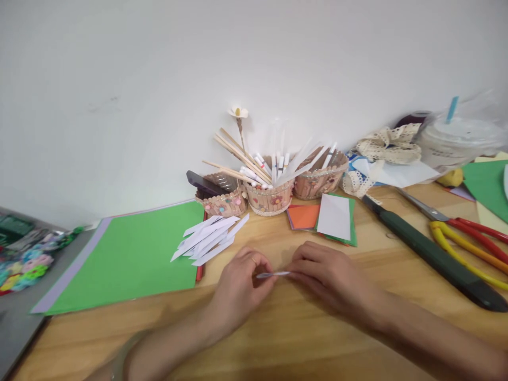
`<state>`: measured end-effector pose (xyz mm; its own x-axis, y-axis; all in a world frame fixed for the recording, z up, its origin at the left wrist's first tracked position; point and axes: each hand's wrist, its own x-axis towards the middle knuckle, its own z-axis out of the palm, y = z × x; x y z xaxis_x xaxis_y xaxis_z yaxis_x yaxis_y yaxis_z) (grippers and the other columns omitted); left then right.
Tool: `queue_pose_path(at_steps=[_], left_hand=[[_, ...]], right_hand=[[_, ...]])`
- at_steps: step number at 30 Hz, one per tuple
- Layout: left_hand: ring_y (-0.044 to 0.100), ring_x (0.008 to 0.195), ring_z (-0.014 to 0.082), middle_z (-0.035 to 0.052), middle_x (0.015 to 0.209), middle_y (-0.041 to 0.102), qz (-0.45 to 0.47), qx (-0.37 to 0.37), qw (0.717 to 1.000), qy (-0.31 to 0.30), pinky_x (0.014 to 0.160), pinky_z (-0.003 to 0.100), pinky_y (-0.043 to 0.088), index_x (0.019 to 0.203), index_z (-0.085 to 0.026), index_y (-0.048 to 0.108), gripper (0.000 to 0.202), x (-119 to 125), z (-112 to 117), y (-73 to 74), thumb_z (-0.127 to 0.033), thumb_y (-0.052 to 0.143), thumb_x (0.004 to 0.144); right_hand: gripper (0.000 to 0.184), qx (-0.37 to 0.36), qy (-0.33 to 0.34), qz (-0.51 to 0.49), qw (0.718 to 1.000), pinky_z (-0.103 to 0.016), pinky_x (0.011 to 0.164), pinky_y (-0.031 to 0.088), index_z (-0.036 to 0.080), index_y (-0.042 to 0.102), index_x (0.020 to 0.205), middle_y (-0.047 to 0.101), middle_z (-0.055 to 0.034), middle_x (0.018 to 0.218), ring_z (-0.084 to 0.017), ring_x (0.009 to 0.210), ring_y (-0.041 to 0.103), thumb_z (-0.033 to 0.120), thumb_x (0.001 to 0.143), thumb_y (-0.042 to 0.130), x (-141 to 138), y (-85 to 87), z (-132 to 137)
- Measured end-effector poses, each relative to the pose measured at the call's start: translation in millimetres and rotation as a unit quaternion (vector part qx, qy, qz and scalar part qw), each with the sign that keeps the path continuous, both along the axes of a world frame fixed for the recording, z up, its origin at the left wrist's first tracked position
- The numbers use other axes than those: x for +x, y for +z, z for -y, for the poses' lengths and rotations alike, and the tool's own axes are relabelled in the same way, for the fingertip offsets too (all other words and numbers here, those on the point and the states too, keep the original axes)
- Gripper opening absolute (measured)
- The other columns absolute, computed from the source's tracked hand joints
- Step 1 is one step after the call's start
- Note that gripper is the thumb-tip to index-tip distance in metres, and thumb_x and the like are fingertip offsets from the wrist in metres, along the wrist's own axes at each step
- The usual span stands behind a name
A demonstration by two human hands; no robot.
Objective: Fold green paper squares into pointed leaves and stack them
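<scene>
I have the strip (281,273) pinched in the fingertips of left hand (239,286) and right hand (327,272), one end showing past the left's, inside the table's (278,338) left edge.

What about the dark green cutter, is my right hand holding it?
No, the dark green cutter lies on the wooden table, while the right hand pinches a small piece of white paper.

Two hands—one left hand (240,288), one right hand (327,272). One white paper slip (281,273), three decorated craft baskets (269,202), one white flower (238,112), one lidded cup (456,140), one blue straw (452,109). White paper strips (210,241)—several, overlapping, exact count unclear.
</scene>
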<state>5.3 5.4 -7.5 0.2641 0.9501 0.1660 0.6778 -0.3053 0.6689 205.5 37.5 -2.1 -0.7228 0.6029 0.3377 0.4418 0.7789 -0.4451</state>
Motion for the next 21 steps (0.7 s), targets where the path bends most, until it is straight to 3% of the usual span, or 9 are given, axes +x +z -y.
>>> queue_pose_path(at_steps=[3, 5, 11, 17, 21], left_hand=[[0.057, 0.07, 0.0154, 0.0008, 0.076, 0.064, -0.006, 0.037, 0.998, -0.042, 0.063, 0.026, 0.045, 0.084, -0.019, 0.062, 0.006, 2, 4, -1.0, -0.015, 0.062, 0.079], [0.056, 0.066, 0.0153, 0.0005, 0.067, 0.063, -0.009, 0.078, 0.994, -0.069, 0.059, 0.025, 0.044, 0.078, -0.019, 0.064, 0.007, 3, 6, -1.7, -0.016, 0.059, 0.082], [0.054, 0.057, 0.0134, 0.0015, 0.059, 0.06, -0.001, 0.144, 0.987, -0.071, 0.053, 0.023, 0.041, 0.069, -0.018, 0.063, 0.022, 6, 9, -3.9, -0.022, 0.052, 0.088], [0.052, 0.051, 0.0117, 0.0002, 0.056, 0.061, -0.018, 0.233, 0.966, -0.111, 0.05, 0.022, 0.039, 0.072, -0.017, 0.061, 0.029, 1, 9, -1.1, -0.025, 0.044, 0.094], [0.05, 0.048, 0.0105, -0.0004, 0.054, 0.06, -0.021, 0.229, 0.965, -0.126, 0.048, 0.02, 0.037, 0.07, -0.016, 0.059, 0.032, -3, 11, 4.9, -0.029, 0.042, 0.095]], right_hand=[[0.025, 0.039, -0.003, 0.011, 0.999, -0.026, 0.058, 0.04, 0.017, 0.065, 0.082, 0.061, -0.0048, 0.075, -0.014, 0.066, 0.053, 0.02, 0.092, 0.042, -4, 2.0, 7], [0.022, 0.063, -0.001, 0.028, 0.998, -0.027, 0.058, 0.039, 0.017, 0.064, 0.086, 0.062, -0.0039, 0.074, -0.015, 0.064, 0.053, 0.018, 0.091, 0.043, -6, 3.5, 11], [0.023, 0.048, 0.053, 0.067, 0.995, -0.029, 0.063, 0.041, 0.015, 0.058, 0.093, 0.063, -0.0053, 0.079, -0.018, 0.07, 0.054, 0.013, 0.093, 0.036, -2, 8.6, 15], [0.03, 0.048, 0.067, 0.082, 0.993, -0.026, 0.056, 0.035, 0.016, 0.055, 0.082, 0.059, -0.0037, 0.071, -0.015, 0.061, 0.05, 0.014, 0.095, 0.028, 10, 15.2, 10], [0.034, 0.064, 0.063, 0.056, 0.994, -0.027, 0.051, 0.028, 0.017, 0.052, 0.07, 0.054, -0.0004, 0.06, -0.012, 0.053, 0.046, 0.021, 0.097, 0.031, 14, 14.1, 10]])
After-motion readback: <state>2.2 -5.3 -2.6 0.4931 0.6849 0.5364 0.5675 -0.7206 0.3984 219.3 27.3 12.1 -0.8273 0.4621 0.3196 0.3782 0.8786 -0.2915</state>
